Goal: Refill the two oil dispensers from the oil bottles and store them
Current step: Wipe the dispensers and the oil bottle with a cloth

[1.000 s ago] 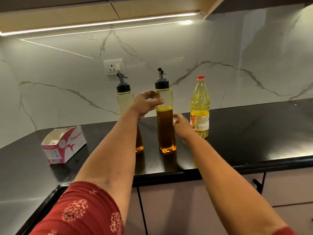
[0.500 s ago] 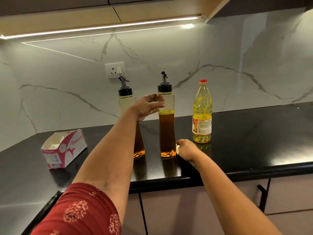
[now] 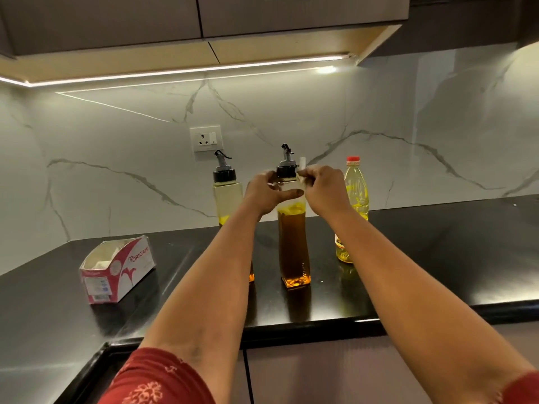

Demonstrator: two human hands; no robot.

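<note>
Right hand (image 3: 322, 189) raised from counter to dispenser (image 3: 293, 228) cap, tissue pinched; neck gripped by left hand (image 3: 264, 193). Dispensers look filled; wiping, storing judged outstanding.

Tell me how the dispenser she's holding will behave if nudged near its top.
The dispenser is tall on a narrow base, so it would probably tip rather than slide. Oil fills most of it, likely making it heavy. The left hand grips its neck, steadying it.
</note>
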